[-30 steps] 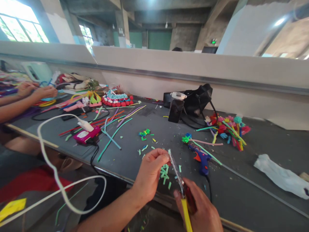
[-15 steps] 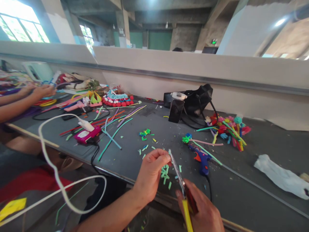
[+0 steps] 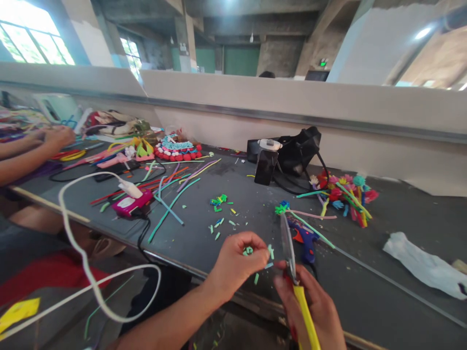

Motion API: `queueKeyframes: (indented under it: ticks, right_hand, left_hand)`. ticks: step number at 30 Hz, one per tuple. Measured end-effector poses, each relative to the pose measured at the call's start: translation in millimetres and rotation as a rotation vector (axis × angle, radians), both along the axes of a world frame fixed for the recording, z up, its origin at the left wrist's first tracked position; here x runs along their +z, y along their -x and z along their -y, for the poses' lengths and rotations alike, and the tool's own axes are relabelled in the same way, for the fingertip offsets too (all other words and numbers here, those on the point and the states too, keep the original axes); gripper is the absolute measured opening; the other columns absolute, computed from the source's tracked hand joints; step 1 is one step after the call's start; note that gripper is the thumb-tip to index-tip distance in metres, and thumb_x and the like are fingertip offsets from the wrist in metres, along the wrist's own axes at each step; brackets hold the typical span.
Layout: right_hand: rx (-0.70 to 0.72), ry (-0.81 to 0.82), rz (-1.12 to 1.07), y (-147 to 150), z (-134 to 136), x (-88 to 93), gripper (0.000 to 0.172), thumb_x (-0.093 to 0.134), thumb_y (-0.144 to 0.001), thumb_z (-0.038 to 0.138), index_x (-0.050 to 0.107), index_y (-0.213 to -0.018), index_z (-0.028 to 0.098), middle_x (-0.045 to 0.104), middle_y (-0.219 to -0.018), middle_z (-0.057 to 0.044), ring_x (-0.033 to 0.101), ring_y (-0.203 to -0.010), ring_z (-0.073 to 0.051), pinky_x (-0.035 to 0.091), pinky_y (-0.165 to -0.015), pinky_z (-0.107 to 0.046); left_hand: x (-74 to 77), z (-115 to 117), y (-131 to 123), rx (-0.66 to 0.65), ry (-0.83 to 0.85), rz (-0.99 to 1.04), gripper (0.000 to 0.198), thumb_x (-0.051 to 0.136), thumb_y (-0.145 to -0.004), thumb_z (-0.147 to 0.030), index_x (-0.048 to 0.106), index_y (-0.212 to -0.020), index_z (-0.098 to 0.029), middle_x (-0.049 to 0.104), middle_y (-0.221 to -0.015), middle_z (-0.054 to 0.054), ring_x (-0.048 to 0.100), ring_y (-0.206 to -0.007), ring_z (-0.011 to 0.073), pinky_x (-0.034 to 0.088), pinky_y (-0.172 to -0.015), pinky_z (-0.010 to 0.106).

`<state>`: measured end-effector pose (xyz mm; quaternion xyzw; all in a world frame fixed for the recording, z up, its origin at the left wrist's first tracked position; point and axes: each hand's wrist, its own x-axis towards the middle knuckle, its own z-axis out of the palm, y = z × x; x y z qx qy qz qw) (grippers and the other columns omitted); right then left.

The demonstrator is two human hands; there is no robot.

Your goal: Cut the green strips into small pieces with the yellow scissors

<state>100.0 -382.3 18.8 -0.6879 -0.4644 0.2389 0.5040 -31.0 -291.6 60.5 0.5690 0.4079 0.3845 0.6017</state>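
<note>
Head view: the right hand (image 3: 323,306) is wrapped around yellow-handled scissors (image 3: 307,313), blades towards 12 o'clock. The left hand's (image 3: 237,260) thumb and fingertips press together — I cannot tell on what — beside green snippets (image 3: 257,278). From the scissors: glue gun (image 3: 309,243), 12 o'clock; phone (image 3: 266,167), 11.

Long dark gray tabletop (image 3: 365,301). Left: a magenta socket box (image 3: 133,206) beside loose, brightly colored fuzzy stems (image 3: 168,210). Center: scattered short green pieces (image 3: 218,236). Far side: a black bag (image 3: 301,150), a dark phone (image 3: 266,167) propped before it. Right: a blue glue gun (image 3: 309,244), bunched colorful flowers (image 3: 345,195), crumpled white material (image 3: 423,263).
</note>
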Motion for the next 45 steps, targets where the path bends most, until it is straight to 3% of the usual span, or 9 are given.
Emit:
queueKeyframes:
  ticks: [4, 7, 13, 16, 22, 29, 33, 38, 45]
  right_hand:
    - [-0.061, 0.058, -0.152, -7.1, -0.3, 7.6, 0.052, 0.063, -0.081, 0.062, 0.067, -0.110, 0.019, 0.066, -0.064, 0.001, 0.057, -0.045, -0.012, 0.041, -0.036, -0.018]
    - [-0.031, 0.038, -0.098, -18.9, -2.8, 2.9, 0.050, 0.069, -0.075, 0.060, 0.070, -0.102, 0.018, 0.071, -0.071, -0.002, 0.064, -0.052, -0.015, 0.048, -0.043, -0.020]
    - [0.012, 0.041, -0.140, -27.0, -6.2, -4.6, 0.045, 0.070, -0.077, 0.050, 0.067, -0.108, 0.017, 0.069, -0.064, 0.001, 0.061, -0.044, -0.013, 0.050, -0.042, -0.020]
    - [-0.017, 0.034, -0.170, -17.4, -4.7, 4.3, 0.043, 0.071, -0.075, 0.047, 0.066, -0.107, 0.018, 0.068, -0.065, 0.002, 0.060, -0.044, -0.012, 0.048, -0.041, -0.019]
    - [-0.120, -0.026, -0.190, -10.1, -3.2, 15.5, 0.041, 0.071, -0.076, 0.046, 0.064, -0.106, 0.020, 0.066, -0.067, 0.003, 0.057, -0.043, -0.010, 0.045, -0.039, -0.018]
    - [-0.068, -0.025, -0.105, -19.9, -3.7, 6.9, 0.041, 0.074, -0.074, 0.046, 0.066, -0.104, 0.019, 0.067, -0.064, 0.002, 0.058, -0.042, -0.011, 0.046, -0.038, -0.018]
    - [-0.057, -0.026, -0.017, -18.2, 0.0, 1.1, 0.042, 0.065, -0.083, 0.051, 0.065, -0.110, 0.019, 0.067, -0.064, 0.002, 0.054, -0.038, -0.010, 0.044, -0.037, -0.019]
    - [0.019, -0.127, 0.276, -7.9, 2.7, -9.8, 0.035, 0.060, -0.088, 0.052, 0.067, -0.102, 0.021, 0.072, -0.080, -0.001, 0.067, -0.061, -0.014, 0.053, -0.060, -0.020]
    - [0.018, -0.129, 0.480, 3.8, 3.7, -30.1, 0.043, 0.049, -0.094, 0.058, 0.065, -0.107, 0.020, 0.071, -0.090, -0.007, 0.068, -0.066, -0.016, 0.052, -0.059, -0.023]
  left_hand:
    - [-2.7, 8.6, -3.5, -0.180, -0.449, -0.283, 0.010, 0.062, -0.070, -0.014, 0.058, -0.061, -0.019, 0.057, -0.063, -0.001, 0.052, -0.065, 0.0149, 0.036, -0.072, 0.031]
    - [-5.7, 14.4, -5.9, -0.255, -0.706, -0.409, 0.014, 0.061, -0.072, -0.012, 0.055, -0.061, -0.019, 0.056, -0.062, 0.000, 0.051, -0.064, 0.0156, 0.036, -0.078, 0.034]
    - [-8.8, 18.8, -6.7, -0.226, -0.841, -0.441, 0.014, 0.059, -0.074, -0.010, 0.057, -0.065, -0.021, 0.056, -0.064, 0.001, 0.051, -0.064, 0.0170, 0.036, -0.082, 0.037]
    - [-5.5, 17.5, -5.1, -0.223, -0.722, -0.390, 0.013, 0.060, -0.076, -0.013, 0.060, -0.065, -0.021, 0.057, -0.063, 0.001, 0.053, -0.066, 0.0174, 0.037, -0.080, 0.035]
    - [-1.9, 8.7, -0.3, -0.346, -0.095, -0.267, 0.011, 0.062, -0.074, -0.025, 0.067, -0.067, -0.018, 0.056, -0.062, -0.002, 0.048, -0.062, 0.0140, 0.034, -0.059, 0.025]
    - [-10.6, 7.7, -5.1, -0.342, 0.232, -0.076, 0.006, 0.067, -0.063, -0.023, 0.067, -0.062, -0.018, 0.051, -0.055, -0.004, 0.039, -0.055, 0.0106, 0.028, -0.055, 0.024]
    - [-5.4, 3.4, -5.4, -0.206, 0.305, 0.179, 0.008, 0.067, -0.064, -0.023, 0.067, -0.060, -0.017, 0.057, -0.056, -0.001, 0.046, -0.057, 0.0117, 0.033, -0.061, 0.025]
    - [-5.2, -4.5, -3.6, 0.010, 0.377, 0.574, 0.008, 0.070, -0.070, -0.021, 0.067, -0.065, -0.016, 0.057, -0.060, 0.000, 0.053, -0.066, 0.0131, 0.040, -0.072, 0.027]
    - [-4.6, -3.4, -6.5, 0.037, 0.395, 0.804, 0.009, 0.071, -0.076, -0.021, 0.069, -0.069, -0.014, 0.063, -0.073, 0.002, 0.054, -0.072, 0.0121, 0.043, -0.075, 0.027]
